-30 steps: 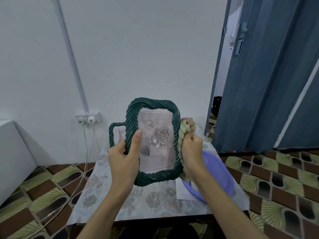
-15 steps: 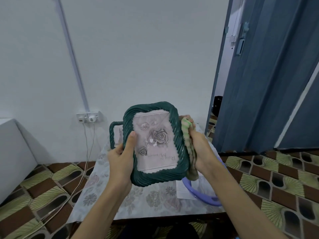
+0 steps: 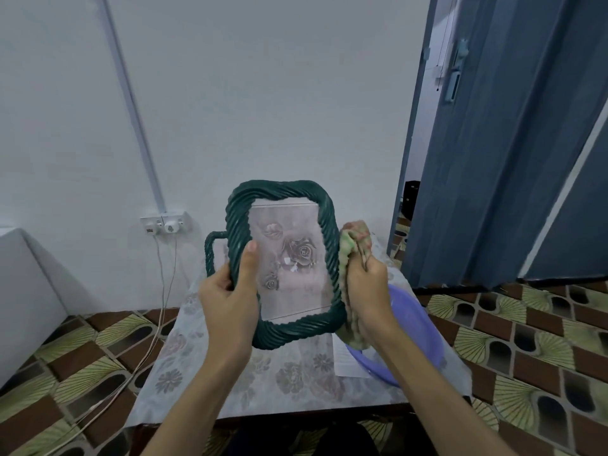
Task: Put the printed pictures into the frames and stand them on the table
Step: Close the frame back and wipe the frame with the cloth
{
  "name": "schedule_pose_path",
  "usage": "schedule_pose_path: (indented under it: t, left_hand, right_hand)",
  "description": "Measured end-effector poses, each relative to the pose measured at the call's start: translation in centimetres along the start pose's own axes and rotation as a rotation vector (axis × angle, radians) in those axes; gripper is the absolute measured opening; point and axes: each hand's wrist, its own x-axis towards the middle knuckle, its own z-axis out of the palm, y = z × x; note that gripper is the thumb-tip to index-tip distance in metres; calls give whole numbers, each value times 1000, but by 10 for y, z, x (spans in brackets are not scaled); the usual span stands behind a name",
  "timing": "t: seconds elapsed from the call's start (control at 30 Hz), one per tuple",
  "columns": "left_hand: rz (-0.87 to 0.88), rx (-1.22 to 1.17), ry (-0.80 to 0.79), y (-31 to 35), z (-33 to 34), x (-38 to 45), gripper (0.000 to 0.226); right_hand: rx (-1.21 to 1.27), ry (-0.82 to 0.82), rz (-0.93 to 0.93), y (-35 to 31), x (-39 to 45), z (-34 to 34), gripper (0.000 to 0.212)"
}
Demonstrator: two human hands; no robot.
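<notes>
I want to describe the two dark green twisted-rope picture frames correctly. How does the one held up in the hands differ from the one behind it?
The held dark green rope frame is up in the air, gripped by the left hand; the second green rope frame sits low at the back of the table. The held frame shows a rose picture; the second frame is mostly hidden, so its contents are unclear. The right hand presses a checked cloth on the held frame only. Both share the twisted green border.

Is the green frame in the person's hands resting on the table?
No: the left hand holds the green frame in the air above the table, while the right hand presses a cloth to its edge.
</notes>
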Motion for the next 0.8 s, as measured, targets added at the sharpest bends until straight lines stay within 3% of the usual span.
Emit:
schedule_pose_path:
  t: [0.07,0.1,0.17,0.23,0.3,0.4,0.5,0.6,0.67,0.73,0.8]
  left_hand:
    - [-59,-16,2,2,-4,10,44]
    - [-56,-12,4,3,-5,13,45]
    - [-7,5,-25,5,-4,11,48]
    - [18,8,-60,5,-1,4,51]
    - [1,9,-78,3,0,0,61]
    - [-82,-10,-91,-1,-1,4,62]
    - [-125,-38,-68,-1,-3,13,56]
    - [-112,-38,-23,-3,-6,20,51]
    - [-81,-21,-2,-5,-4,19,44]
    - [9,34,18,-4,0,13,45]
    - [103,80,10,0,4,3,49]
  right_hand:
    - [-7,-195,-124,-2,-7,-1,12]
    - [-87,-227,-215,1,-11,-1,18]
    - [-219,-149,-391,9,-12,2,22]
    - [-201,21,-413,14,-8,4,15]
    - [-69,100,-152,18,2,4,31]
    - [295,-158,378,19,15,-4,37]
    - [553,-274,472,19,15,-19,39]
    - [475,-384,294,13,5,-29,31]
    - [161,-431,110,10,-7,-22,18]
    - [-210,-284,-139,18,-13,-8,12]
    - [-409,-58,-287,27,-14,3,10]
